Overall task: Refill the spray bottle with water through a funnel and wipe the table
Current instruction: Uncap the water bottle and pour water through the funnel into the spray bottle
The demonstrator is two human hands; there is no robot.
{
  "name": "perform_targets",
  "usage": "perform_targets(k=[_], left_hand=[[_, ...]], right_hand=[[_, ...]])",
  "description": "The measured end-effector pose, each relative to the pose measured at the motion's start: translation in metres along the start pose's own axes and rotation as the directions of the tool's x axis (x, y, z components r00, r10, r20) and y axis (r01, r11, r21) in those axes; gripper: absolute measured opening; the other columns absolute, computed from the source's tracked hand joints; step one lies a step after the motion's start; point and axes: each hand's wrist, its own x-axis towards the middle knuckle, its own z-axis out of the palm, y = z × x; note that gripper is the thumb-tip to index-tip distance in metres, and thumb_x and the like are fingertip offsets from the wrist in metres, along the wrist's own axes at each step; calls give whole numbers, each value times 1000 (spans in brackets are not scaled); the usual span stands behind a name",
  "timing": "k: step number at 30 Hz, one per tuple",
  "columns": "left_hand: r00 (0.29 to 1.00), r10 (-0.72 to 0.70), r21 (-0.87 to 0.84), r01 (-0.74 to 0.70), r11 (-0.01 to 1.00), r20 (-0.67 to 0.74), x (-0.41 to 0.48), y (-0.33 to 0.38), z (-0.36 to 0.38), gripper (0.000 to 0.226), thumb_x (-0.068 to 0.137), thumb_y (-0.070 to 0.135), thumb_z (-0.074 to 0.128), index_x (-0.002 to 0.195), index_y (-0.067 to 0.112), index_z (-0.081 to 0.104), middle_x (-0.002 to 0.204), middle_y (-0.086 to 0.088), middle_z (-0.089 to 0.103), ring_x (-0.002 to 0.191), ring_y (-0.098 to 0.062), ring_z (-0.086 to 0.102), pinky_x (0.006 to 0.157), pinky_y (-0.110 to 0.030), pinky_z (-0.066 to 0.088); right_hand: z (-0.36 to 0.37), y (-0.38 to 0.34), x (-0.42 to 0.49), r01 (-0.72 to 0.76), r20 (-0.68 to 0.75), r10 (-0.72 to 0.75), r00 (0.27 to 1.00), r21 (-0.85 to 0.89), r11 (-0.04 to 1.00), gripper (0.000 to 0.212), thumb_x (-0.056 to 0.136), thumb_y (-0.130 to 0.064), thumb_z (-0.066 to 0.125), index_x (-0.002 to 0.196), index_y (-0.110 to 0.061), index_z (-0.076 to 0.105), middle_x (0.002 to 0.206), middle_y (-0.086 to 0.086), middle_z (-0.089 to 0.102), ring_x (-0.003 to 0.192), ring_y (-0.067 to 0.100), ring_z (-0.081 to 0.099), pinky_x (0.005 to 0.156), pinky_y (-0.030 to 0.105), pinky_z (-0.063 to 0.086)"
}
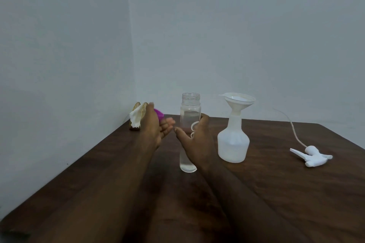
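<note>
**Cap off, bottle in hand**

The right hand [197,138] curls its fingers round the open water bottle [190,112], upright on the desk [276,193]. The left hand [155,127] grips a purple cap [159,114]. The spray bottle [233,144] stands just right of them, with the funnel [238,100] in its neck and the spray head [313,156] lying apart.

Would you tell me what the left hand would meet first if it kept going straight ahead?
Probably the napkin holder by the wall: the left hand, holding a purple cap, overlaps it in the picture. Depth is unclear, so it might pass just right of it to the wall.
</note>
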Motion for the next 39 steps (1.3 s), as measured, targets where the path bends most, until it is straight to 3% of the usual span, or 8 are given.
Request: perform_targets(k=[6,11,14,23,26,30,35,39], left_hand=[[997,-58,422,72,904,-45,8,-38,-31,36,102,38,39,105,7,57,67,-12,70,49,-18,62,45,-24,46],[970,212,882,-198,429,115,8,-54,-36,38,102,37,39,105,10,65,82,-10,67,67,-18,61,59,-27,44],[946,282,951,-223,214,159,12,-59,-36,37,101,34,39,104,11,68,89,-8,65,80,-17,58,70,-29,43],[928,304,974,-228,3,216,14,-65,-36,50,102,42,34,102,4,68,95,-15,68,90,-25,62,83,-35,49],[912,375,975,-209,80,164,15,-69,-39,55,98,52,32,106,8,64,108,-14,61,96,-24,58,81,-38,47],[814,570,941,-273,201,115,10,-68,-41,37,95,56,39,94,21,52,103,-3,50,81,-15,50,67,-33,39],[617,742,784,-585,209,263,-7,-62,-18,32,95,47,45,72,25,47,71,4,52,63,-11,50,54,-29,37],[644,701,591,-706,390,307,-23,-55,37,40,97,40,48,65,16,50,60,2,52,57,-11,48,53,-30,36]], right_hand=[[1,-1,-3,-10,-35,7,999,-81,997,53,82,-51,71,104,-33,27,85,-22,47,68,-11,48,51,3,27],[3,1,-5,8,-58,-13,998,-78,997,60,81,-52,73,121,-21,41,106,-7,50,91,12,57,68,16,38],[1,3,-9,31,-51,-34,998,-60,998,71,79,-45,78,132,-17,41,110,-7,49,95,10,57,74,14,38],[-3,6,-10,61,-38,-63,997,-54,997,71,76,-45,80,131,-16,45,112,-9,48,98,9,52,74,5,37],[-6,6,-10,53,-57,-58,997,-82,995,58,75,-49,78,117,-21,48,108,-7,50,95,13,57,81,29,51],[-21,4,-8,15,-60,-17,998,-38,999,54,76,-46,78,116,-22,50,104,-9,52,87,3,54,69,13,40],[-65,6,-2,10,-71,-12,997,-25,1000,54,76,-38,80,121,-19,55,113,-3,63,100,13,63,83,27,52],[-109,11,2,65,-106,-76,991,-107,992,59,76,-28,81,125,-20,50,105,-9,59,93,6,60,66,7,42]])
